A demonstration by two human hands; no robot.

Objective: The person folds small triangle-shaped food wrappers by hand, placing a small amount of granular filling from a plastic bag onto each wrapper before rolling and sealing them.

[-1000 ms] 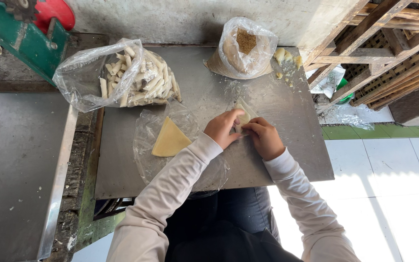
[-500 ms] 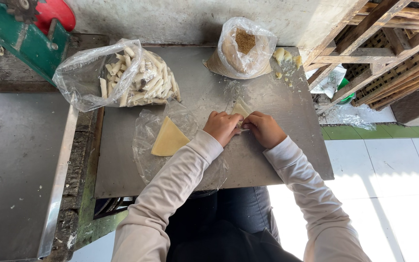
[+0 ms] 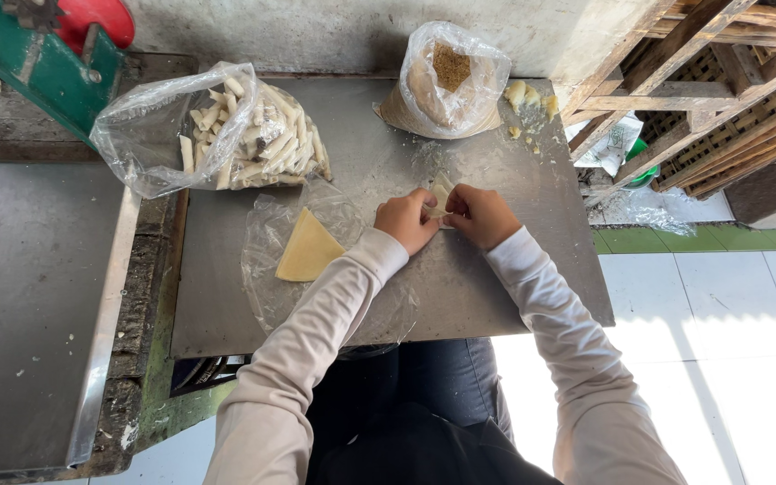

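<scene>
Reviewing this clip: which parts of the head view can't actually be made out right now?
- Pale wrapper piece: mostly covered by the left hand and right hand; any filling is hidden.
- Both hands' fingertips: curled under, grip unclear.
- Brown contents of the clear bag: blurred by plastic glare.
- Green machine: cut off by the top-left edge.

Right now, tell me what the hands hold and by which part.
Both the left hand and right hand pinch a small pale wrapper between them, at its lower edges.
</scene>
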